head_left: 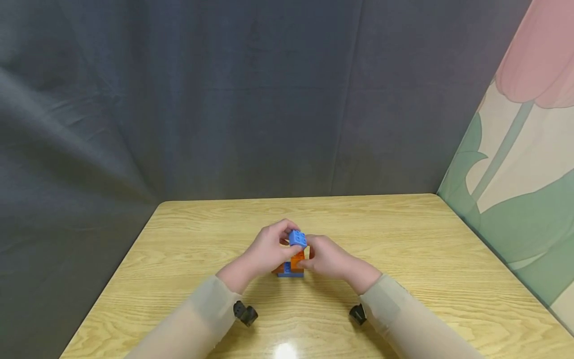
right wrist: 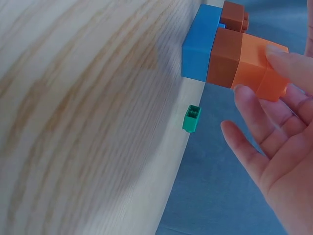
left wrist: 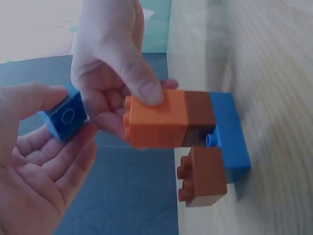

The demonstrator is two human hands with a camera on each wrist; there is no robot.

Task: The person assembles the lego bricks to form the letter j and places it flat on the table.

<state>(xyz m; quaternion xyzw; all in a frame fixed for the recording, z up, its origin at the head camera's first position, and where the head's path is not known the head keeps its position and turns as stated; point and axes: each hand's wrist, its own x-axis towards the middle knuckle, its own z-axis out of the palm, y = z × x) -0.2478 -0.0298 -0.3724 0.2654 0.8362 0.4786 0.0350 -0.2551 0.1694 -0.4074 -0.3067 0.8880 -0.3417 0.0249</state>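
Observation:
My left hand [head_left: 268, 248] pinches a small blue toy building brick [head_left: 298, 238] between thumb and fingers, its studs facing up. Its hollow underside shows in the left wrist view. Just below and beside it, a stack of bricks stands on the table: a long blue base brick [left wrist: 231, 129], a brown brick [left wrist: 199, 110] on it, and orange bricks [left wrist: 164, 122] at the top. A second brown brick [left wrist: 207, 175] sits at the base's other end. With thumb and fingertips, my right hand [head_left: 331, 257] grips the orange part of the stack.
A green brick [right wrist: 191, 118] lies on the wooden table [head_left: 202, 224] beyond the stack, hidden behind the hands in the head view. Dark cloth [head_left: 251, 99] hangs behind the table, and a flower-patterned cloth [head_left: 533, 199] lines the right side.

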